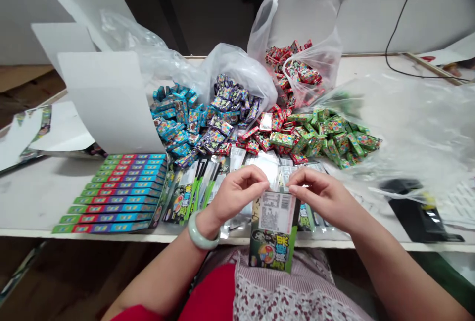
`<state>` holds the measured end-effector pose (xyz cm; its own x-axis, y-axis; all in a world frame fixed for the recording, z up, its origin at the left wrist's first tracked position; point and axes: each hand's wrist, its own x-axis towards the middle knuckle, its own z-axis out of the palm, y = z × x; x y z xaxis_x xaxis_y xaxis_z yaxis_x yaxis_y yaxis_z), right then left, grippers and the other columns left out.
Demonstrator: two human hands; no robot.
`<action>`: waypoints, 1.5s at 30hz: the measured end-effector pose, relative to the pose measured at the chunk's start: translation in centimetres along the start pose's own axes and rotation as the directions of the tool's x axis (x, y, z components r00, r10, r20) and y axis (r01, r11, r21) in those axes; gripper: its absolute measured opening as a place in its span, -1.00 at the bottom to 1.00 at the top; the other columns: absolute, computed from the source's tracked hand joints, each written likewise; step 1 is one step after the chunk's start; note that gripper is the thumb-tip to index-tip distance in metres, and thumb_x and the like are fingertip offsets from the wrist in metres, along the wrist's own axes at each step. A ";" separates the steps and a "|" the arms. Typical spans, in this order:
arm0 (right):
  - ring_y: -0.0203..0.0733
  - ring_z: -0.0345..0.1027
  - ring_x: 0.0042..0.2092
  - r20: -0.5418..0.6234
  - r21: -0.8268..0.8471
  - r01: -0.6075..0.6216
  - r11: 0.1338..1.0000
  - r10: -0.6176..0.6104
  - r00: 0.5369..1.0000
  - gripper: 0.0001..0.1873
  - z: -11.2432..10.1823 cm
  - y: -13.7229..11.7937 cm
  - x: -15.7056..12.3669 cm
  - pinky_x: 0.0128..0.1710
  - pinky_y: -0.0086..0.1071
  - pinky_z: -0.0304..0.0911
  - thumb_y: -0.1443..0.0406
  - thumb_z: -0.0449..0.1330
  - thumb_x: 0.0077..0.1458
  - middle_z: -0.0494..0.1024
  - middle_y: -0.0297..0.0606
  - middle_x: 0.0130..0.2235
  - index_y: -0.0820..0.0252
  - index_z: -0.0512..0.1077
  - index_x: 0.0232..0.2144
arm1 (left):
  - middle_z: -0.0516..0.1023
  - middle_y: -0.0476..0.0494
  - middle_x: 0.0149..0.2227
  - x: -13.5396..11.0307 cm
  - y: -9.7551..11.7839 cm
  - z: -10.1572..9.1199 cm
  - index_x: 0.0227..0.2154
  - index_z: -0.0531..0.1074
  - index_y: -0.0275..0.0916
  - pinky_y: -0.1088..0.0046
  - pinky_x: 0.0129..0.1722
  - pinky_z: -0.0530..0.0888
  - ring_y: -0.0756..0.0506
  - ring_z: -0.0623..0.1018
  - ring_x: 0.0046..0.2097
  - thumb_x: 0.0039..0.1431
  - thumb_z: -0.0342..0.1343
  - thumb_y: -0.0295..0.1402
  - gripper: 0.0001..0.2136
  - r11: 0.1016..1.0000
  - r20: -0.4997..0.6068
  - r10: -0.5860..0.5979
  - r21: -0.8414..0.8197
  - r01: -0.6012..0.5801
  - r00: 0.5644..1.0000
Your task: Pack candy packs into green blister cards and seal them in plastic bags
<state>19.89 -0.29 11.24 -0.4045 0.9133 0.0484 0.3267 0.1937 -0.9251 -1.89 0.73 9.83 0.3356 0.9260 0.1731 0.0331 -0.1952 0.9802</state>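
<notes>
I hold a flat printed pouch (273,232) upright over the table's front edge, its white label and barcode facing me. My left hand (237,193) pinches its top left corner, with a pale green bangle on that wrist. My right hand (322,193) pinches the top right corner. Both hands are closed on the pouch's upper edge. More pouches of the same kind (193,190) lie fanned out on the table behind my hands.
Piles of small candy boxes lie on the table: blue (174,118), purple (226,113), red (274,130), green (334,135). A bag of red boxes (297,71) stands behind. A tray of long striped boxes (122,192) sits at left, its white lid (111,98) raised.
</notes>
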 end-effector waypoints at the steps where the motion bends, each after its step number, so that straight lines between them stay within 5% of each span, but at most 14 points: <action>1: -0.22 0.36 -0.27 -0.007 -0.025 0.045 0.999 -0.046 0.999 -0.87 0.0 0.0 -0.4 -0.31 -0.33 0.27 0.23 0.16 0.19 0.47 -0.26 -0.32 0.13 0.42 -0.38 | 0.53 -0.12 -0.36 -0.3 -0.1 -0.2 -0.48 0.46 -0.23 0.38 -0.23 0.47 -0.04 0.51 -0.28 0.18 0.11 -0.37 -0.86 1.000 0.033 0.029 0.005 -0.029 0.999; 5: -0.17 0.37 -0.14 -0.089 -0.121 0.192 0.974 -0.204 0.975 -0.98 0.8 0.4 -1.8 -0.19 -0.26 0.30 0.30 0.19 0.17 0.48 -0.23 -0.22 0.08 0.42 -0.30 | 0.55 -0.18 -0.20 -1.4 -0.8 -0.7 -0.31 0.50 -0.21 0.35 -0.15 0.49 -0.08 0.54 -0.13 0.18 0.15 -0.40 -0.94 0.997 0.109 0.079 0.011 -0.081 0.991; 14: -0.18 0.37 -0.17 -0.276 -0.101 0.208 0.973 -0.228 0.934 -0.94 2.6 1.6 -2.4 -0.17 -0.23 0.32 0.34 0.17 0.17 0.46 -0.25 -0.24 0.07 0.41 -0.29 | 0.52 -0.14 -0.30 -0.9 -1.1 0.6 -0.33 0.49 -0.20 0.37 -0.22 0.49 -0.08 0.52 -0.20 0.17 0.15 -0.40 -0.96 0.993 0.074 0.076 0.081 -0.082 0.994; 17: -0.18 0.38 -0.11 -0.306 0.032 0.175 0.984 -0.157 0.939 -0.90 2.6 2.0 -2.8 -0.10 -0.23 0.33 0.32 0.16 0.16 0.48 -0.23 -0.19 0.07 0.42 -0.23 | 0.53 -0.13 -0.31 -0.7 -1.0 0.7 -0.34 0.50 -0.18 0.38 -0.22 0.50 -0.08 0.52 -0.21 0.17 0.15 -0.39 -0.95 0.991 0.057 0.072 0.106 -0.077 0.996; 20: -0.19 0.42 -0.09 -0.359 0.186 0.031 0.982 0.038 0.933 -0.76 0.9 4.3 -4.2 -0.11 -0.26 0.37 0.24 0.15 0.16 0.50 -0.19 -0.08 0.08 0.39 -0.09 | 0.53 -0.10 -0.29 -0.5 -1.6 0.5 -0.33 0.51 -0.14 0.37 -0.18 0.50 -0.09 0.52 -0.19 0.18 0.14 -0.36 -0.95 0.983 -0.022 0.026 0.183 -0.021 0.999; 24: -0.18 0.44 -0.26 -0.588 -0.023 -0.372 0.928 0.288 0.756 -0.76 -4.4 10.2 -8.7 -0.21 -0.26 0.38 0.15 0.11 0.14 0.56 -0.22 -0.26 0.15 0.47 -0.26 | 0.53 0.01 -0.26 0.1 -2.8 0.3 -0.36 0.51 -0.04 0.35 -0.15 0.50 -0.10 0.50 -0.16 0.17 0.16 -0.33 -0.95 0.971 -0.107 -0.052 0.226 0.075 0.993; 27: -0.13 0.38 -0.27 -0.712 -0.116 -0.528 0.841 0.299 0.635 -0.76 -8.2 14.1 -11.9 -0.19 -0.19 0.31 0.21 0.11 0.11 0.51 -0.13 -0.24 0.21 0.49 -0.27 | 0.53 0.03 -0.29 0.5 -3.0 0.8 -0.40 0.51 -0.06 0.38 -0.18 0.50 -0.10 0.50 -0.19 0.12 0.19 -0.32 -0.98 0.970 -0.140 -0.086 0.216 0.115 0.986; 30: -0.13 0.34 -0.27 -0.760 -0.187 -0.620 0.762 0.288 0.583 -0.76 -10.1 16.6 -12.9 -0.13 -0.18 0.24 0.25 0.11 0.09 0.47 -0.11 -0.22 0.24 0.51 -0.27 | 0.54 0.03 -0.28 0.8 -2.7 1.4 -0.41 0.51 -0.07 0.40 -0.17 0.49 -0.09 0.50 -0.18 0.09 0.20 -0.32 -0.99 0.969 -0.157 -0.100 0.207 0.132 0.982; 37: -0.13 0.35 -0.25 -0.781 -0.233 -0.701 0.674 0.300 0.548 -0.83 -9.7 18.9 -11.9 -0.15 -0.26 0.20 0.27 0.16 0.03 0.47 -0.19 -0.27 0.16 0.53 -0.36 | 0.54 -0.03 -0.27 0.8 -3.0 1.3 -0.40 0.51 -0.11 0.46 -0.22 0.46 -0.10 0.51 -0.18 0.05 0.21 -0.27 -0.93 0.962 -0.172 -0.071 0.248 0.113 0.982; 45: -0.04 0.38 -0.02 -0.749 -0.173 -0.587 0.791 0.282 0.600 -0.81 -8.0 17.5 -15.4 0.01 -0.19 0.22 0.18 0.17 0.03 0.54 -0.13 -0.07 0.13 0.52 -0.39 | 0.52 -0.02 -0.26 0.8 -4.0 1.0 -0.36 0.50 -0.14 0.51 -0.19 0.44 -0.05 0.50 -0.19 0.09 0.21 -0.29 -0.92 0.972 -0.126 -0.057 0.220 0.084 0.990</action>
<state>38.70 -8.09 -2.68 0.4893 0.8706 0.0508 0.6432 -0.3210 -0.6952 -0.84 1.97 5.98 0.2117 0.9690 0.1273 0.2671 -0.1827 0.9462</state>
